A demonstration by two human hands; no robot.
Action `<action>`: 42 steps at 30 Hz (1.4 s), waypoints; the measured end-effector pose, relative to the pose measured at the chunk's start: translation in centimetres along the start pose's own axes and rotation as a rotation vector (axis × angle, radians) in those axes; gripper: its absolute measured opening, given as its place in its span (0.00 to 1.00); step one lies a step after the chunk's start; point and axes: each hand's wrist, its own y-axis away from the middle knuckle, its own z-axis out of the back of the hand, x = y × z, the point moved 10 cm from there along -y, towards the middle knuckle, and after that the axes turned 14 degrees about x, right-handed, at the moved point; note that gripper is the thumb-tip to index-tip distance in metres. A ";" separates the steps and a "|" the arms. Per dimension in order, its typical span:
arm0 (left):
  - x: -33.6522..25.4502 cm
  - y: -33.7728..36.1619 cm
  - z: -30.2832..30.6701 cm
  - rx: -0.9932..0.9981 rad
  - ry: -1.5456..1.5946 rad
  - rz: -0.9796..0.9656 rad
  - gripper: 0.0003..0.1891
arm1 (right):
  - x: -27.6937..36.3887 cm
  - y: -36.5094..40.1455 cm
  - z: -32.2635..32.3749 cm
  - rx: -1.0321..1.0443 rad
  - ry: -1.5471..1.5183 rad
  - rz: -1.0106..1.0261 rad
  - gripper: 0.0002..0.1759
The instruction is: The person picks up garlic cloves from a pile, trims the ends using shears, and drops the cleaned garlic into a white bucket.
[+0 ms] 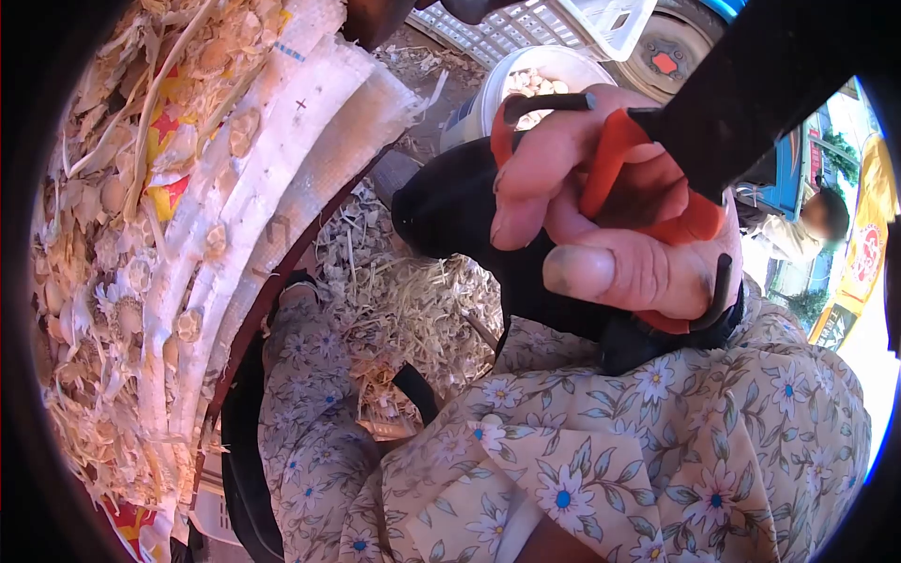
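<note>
My right hand (624,225) is raised close to the camera at the upper right, in what looks like a torn orange and black glove with bare fingertips. Its fingers are curled and the thumb lies bent below them. A dark, blurred bar (760,84) reaches from the upper right to the hand; whether the fingers grip it is unclear. Beneath the hand are a black shape (460,202) and floral cloth (657,403) over my lap. My left hand does not show.
A white bucket (497,75) of pale bulbs stands behind the hand, near a plastic crate (507,28) and a wheel (662,56). Sacking (300,122) with husks and bulbs fills the left. Dry peelings (404,300) litter the ground. Another person (798,235) is at the right.
</note>
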 end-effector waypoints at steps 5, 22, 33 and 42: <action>-2.8 4.4 2.1 -0.546 -0.064 -0.372 0.26 | -0.4 -0.5 -0.6 -0.006 -0.051 -0.063 0.25; -8.7 -0.1 -8.3 0.053 -0.206 -0.220 0.15 | -0.3 -0.9 0.1 -0.013 -0.054 -0.004 0.19; -16.3 12.6 -7.8 0.644 1.086 -0.231 0.11 | -6.8 -6.5 0.5 0.118 0.184 -0.111 0.14; -16.6 29.5 8.1 0.312 2.187 -0.662 0.10 | -8.5 -3.5 -4.8 0.177 0.160 0.147 0.17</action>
